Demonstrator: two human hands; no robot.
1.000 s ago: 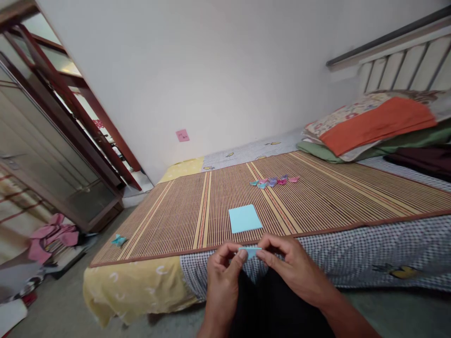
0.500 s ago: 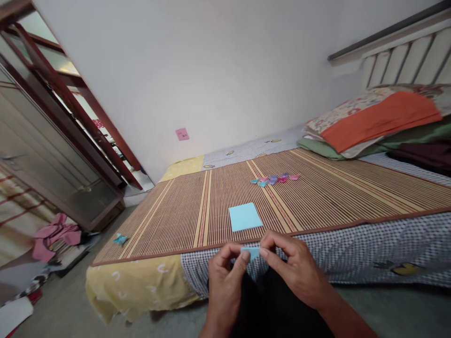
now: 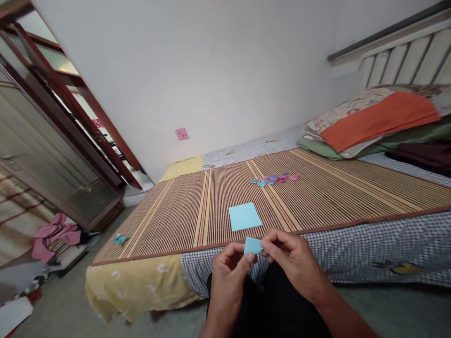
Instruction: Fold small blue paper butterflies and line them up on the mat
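Both my hands pinch a small folded light-blue paper just in front of the bed's near edge. My left hand grips its left side with thumb and fingers closed. On the right side, my right hand does the same. A flat light-blue square sheet lies on the striped bamboo mat just beyond my hands. Farther back on the mat sits a row of several small folded paper pieces in blue, purple and pink.
One small blue folded piece rests at the mat's left corner. Pillows and folded bedding are stacked at the right by the headboard. A cabinet and wooden frame stand at left, with pink cloth on the floor.
The folded blue paper, held as a thin strip edge-on before, is now turned up so its face shows. My hands have shifted slightly closer together.
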